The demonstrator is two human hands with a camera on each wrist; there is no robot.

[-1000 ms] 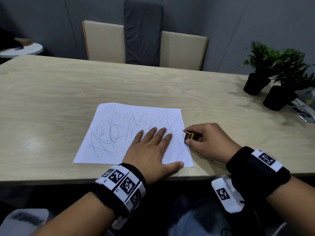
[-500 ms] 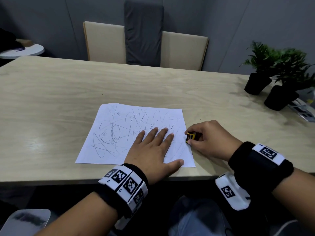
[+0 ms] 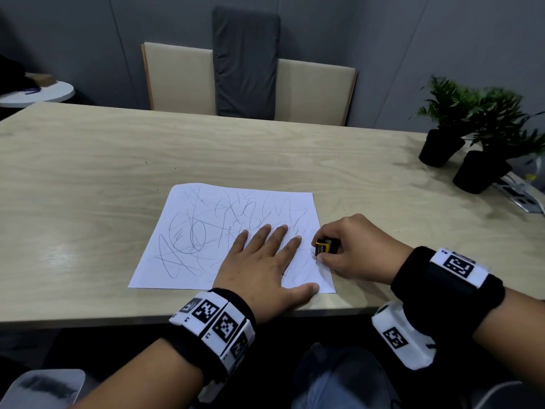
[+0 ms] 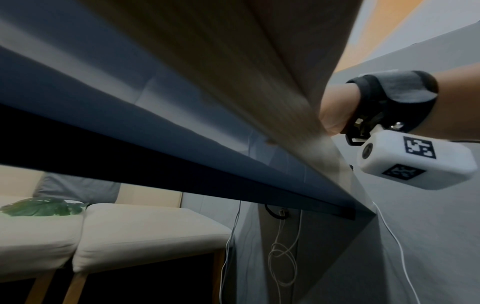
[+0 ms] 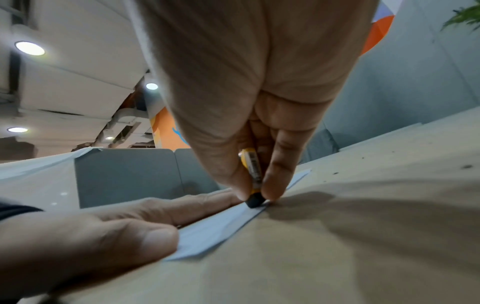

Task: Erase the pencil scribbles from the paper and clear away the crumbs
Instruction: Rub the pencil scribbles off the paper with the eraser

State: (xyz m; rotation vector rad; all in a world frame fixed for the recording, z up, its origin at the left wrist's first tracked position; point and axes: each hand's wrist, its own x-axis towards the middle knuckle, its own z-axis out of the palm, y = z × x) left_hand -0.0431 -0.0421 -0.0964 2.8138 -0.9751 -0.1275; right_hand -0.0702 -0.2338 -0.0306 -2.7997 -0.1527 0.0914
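Note:
A white sheet of paper (image 3: 206,231) covered in pencil scribbles lies near the front edge of the wooden table (image 3: 88,172). My left hand (image 3: 265,261) lies flat on its right part, fingers spread, holding it down. My right hand (image 3: 348,246) pinches a small eraser (image 3: 324,246) in a yellow and black sleeve, at the paper's right edge. In the right wrist view the eraser (image 5: 253,170) stands on its dark tip on the paper (image 5: 221,226), between thumb and fingers. The left wrist view shows only the table edge and my right wrist.
Two potted plants (image 3: 472,137) in black pots stand at the table's right end, with a flat dark and white object (image 3: 519,196) beside them. A beige chair (image 3: 247,81) with a grey cushion stands behind the table. A small round white table (image 3: 35,93) is at far left.
My right hand with the eraser has shifted slightly along the paper's right edge. My left hand stays flat on the paper.

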